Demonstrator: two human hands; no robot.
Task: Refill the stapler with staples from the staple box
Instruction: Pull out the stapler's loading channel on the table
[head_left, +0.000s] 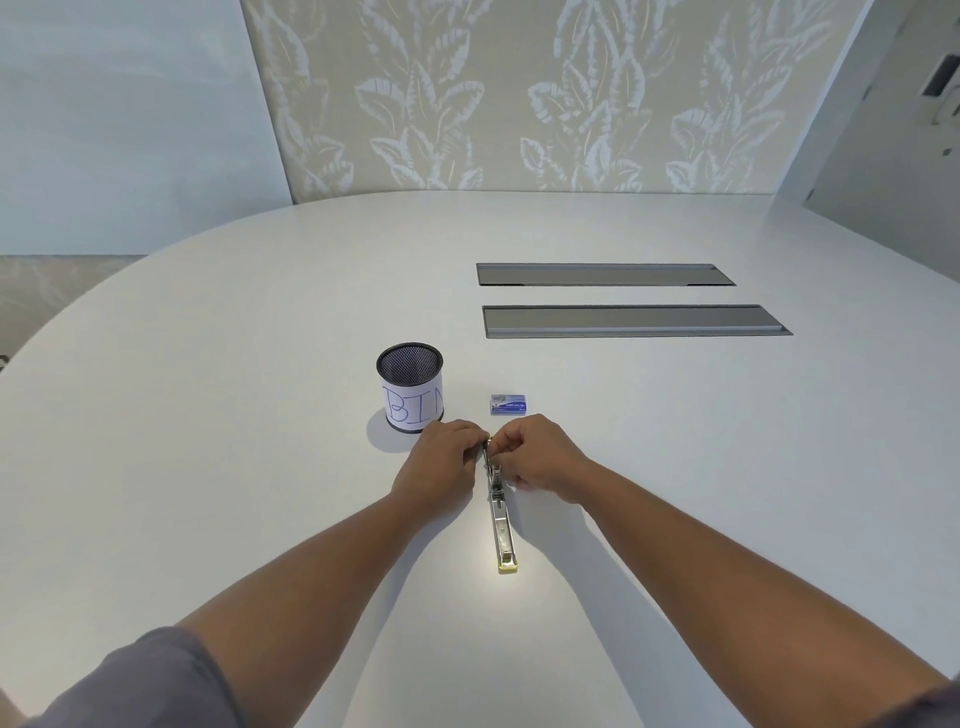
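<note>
Stapler (501, 512) lies swung open flat on table (208, 415), long axis running near-to-far between both hands. Left hand (441, 462) and right hand (540, 460) pinch its far end with curled fingers; exact grip hidden. Staple box (508, 404) sits closed, just beyond the fingers, nearer right hand. Mesh bin (410, 387) far-left.

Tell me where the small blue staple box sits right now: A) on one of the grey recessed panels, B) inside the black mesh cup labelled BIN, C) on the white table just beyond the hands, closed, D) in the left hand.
C: the small blue staple box lies closed on the white table, apart from both hands and right of the black mesh cup.
</note>
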